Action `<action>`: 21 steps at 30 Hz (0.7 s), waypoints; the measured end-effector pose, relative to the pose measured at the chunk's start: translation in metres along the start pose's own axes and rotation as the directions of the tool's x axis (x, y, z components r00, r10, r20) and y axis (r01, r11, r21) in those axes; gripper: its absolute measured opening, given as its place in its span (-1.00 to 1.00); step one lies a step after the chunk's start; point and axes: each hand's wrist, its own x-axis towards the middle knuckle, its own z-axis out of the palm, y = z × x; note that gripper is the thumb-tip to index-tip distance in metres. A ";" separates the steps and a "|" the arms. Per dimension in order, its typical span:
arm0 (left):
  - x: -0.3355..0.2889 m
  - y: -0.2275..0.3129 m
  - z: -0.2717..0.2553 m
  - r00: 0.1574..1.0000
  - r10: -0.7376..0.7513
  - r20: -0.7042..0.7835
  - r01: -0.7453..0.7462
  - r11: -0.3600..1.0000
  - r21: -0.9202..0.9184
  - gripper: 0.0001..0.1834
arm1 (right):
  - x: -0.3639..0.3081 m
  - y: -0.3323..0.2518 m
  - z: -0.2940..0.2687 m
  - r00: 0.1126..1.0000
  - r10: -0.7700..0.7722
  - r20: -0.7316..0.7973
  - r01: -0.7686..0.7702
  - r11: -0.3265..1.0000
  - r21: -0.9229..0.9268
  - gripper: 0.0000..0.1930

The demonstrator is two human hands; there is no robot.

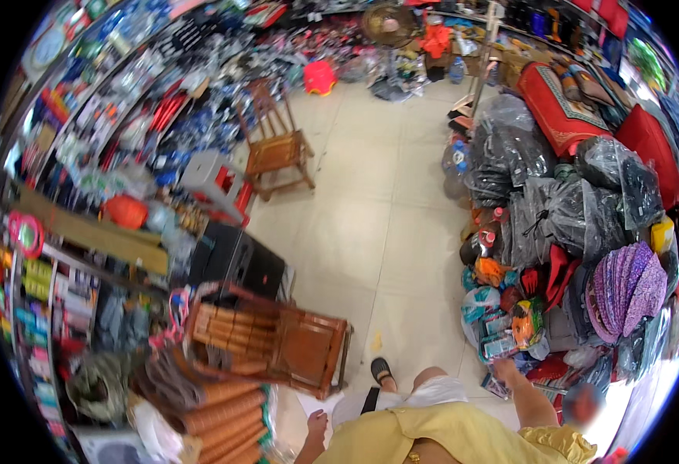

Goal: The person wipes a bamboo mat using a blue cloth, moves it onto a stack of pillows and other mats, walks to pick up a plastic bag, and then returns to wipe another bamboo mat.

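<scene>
My right hand reaches out to the right, at the lower edge of the pile of goods. Its fingers are curled at a flat package with a printed cover, just below blue-and-white packets. Beside them lies an orange and green bag. My left hand is low at my left side with its fingers curled in. Close to it shows a white sheet-like thing; whether the fingers grip it, I cannot tell.
A wooden chair stands near on the left, by rolled brown mats. A black box and another wooden chair are farther off. Plastic-wrapped goods and a purple patterned hat-like item fill the right. A blurred head shows lower right.
</scene>
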 end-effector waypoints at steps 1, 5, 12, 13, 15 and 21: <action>0.023 0.035 -0.004 1.000 0.015 -0.007 -0.015 0.999 -0.044 -0.63 | -0.017 -0.002 0.009 0.992 -0.006 0.128 0.011 0.999 -0.035 -0.83; 0.129 0.149 -0.058 0.868 0.380 0.319 -0.439 0.888 0.136 -0.64 | -0.036 -0.001 -0.030 0.935 -0.273 0.225 0.285 0.958 -0.022 -0.84; 0.182 0.417 0.013 0.995 0.066 0.080 -0.073 0.994 0.083 -0.61 | 0.165 0.093 -0.128 0.971 -0.080 0.226 0.004 0.948 0.318 -0.79; 0.188 0.446 0.026 0.996 0.061 0.063 -0.066 0.993 0.093 -0.61 | 0.208 0.112 -0.144 0.974 -0.073 0.213 -0.004 0.941 0.338 -0.77; 0.204 0.494 0.060 0.997 0.035 0.073 -0.042 0.995 0.094 -0.60 | 0.304 0.156 -0.185 0.987 -0.070 0.144 0.020 0.947 0.319 -0.75; 0.301 0.682 0.181 0.982 0.089 0.168 -0.121 0.975 0.186 -0.58 | 0.492 0.259 -0.555 0.974 -0.098 -0.203 0.212 0.703 0.679 -0.63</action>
